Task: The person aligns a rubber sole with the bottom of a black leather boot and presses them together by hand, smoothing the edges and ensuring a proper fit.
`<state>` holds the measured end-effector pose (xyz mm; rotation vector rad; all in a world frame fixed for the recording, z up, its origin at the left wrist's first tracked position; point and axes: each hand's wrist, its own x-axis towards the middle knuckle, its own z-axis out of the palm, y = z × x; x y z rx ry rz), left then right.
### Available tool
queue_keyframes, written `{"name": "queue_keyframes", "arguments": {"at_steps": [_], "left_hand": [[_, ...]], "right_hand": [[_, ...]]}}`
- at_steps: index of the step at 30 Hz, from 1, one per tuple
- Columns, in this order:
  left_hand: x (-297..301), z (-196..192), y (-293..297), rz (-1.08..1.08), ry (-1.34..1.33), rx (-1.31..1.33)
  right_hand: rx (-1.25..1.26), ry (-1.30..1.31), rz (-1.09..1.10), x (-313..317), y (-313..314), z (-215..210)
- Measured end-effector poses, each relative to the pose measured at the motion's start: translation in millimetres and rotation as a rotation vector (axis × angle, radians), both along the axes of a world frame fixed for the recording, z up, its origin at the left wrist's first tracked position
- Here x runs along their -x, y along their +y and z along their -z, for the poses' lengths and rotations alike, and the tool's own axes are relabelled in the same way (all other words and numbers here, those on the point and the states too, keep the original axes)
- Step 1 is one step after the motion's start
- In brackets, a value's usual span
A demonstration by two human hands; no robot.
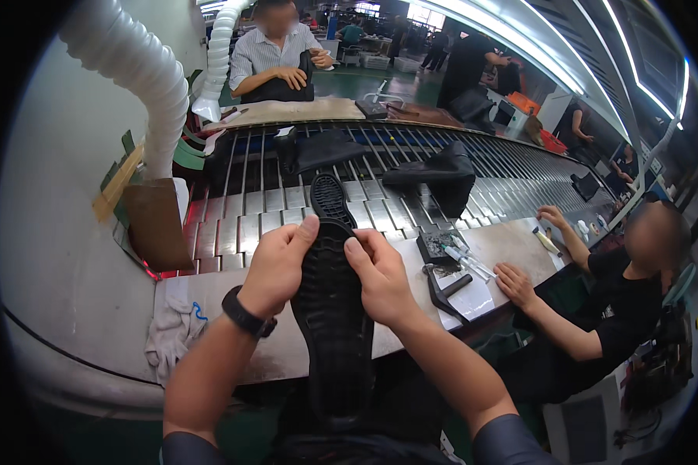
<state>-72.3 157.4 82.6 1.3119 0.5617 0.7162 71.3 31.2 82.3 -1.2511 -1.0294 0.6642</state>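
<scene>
Both my hands grip a long black shoe sole, held upright in front of me over the bench edge. My left hand point(275, 260), with a black watch on its wrist, pinches the upper left rim. On the upper right rim, the fingers and thumb of my right hand point(380, 271) are closed. The shoe sole point(333, 310) shows a ridged, hollowed face, and its lower end hangs near my lap. Just beyond its top, a second black sole point(331, 198) with a grid pattern lies on the slatted metal conveyor point(279, 203).
Black boots point(434, 172) rest on the conveyor. Right of my hands are a hammer point(447, 293), a dark box point(438, 244) and brushes. White gloves point(174, 329) lie left. A white duct point(151, 85) hangs at left. Co-workers sit at right and across.
</scene>
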Motion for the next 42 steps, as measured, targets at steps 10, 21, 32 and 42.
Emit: {"name": "queue_keyframes", "arguments": {"at_steps": [10, 21, 32, 42], "left_hand": [[12, 156, 145, -0.462, 0.652, -0.782], [-64, 145, 345, -0.689, 1.125, -0.871], [-43, 142, 559, -0.819, 1.372, -0.769], [-81, 138, 491, -0.646, 1.359, -0.664]], "right_hand": [[0.131, -0.677, 0.093, 53, -104, 106], [0.231, -0.844, -0.114, -9, -86, 112], [0.24, -0.695, -0.266, -35, -68, 116], [0.214, -0.689, -0.227, -29, -64, 108]]}}
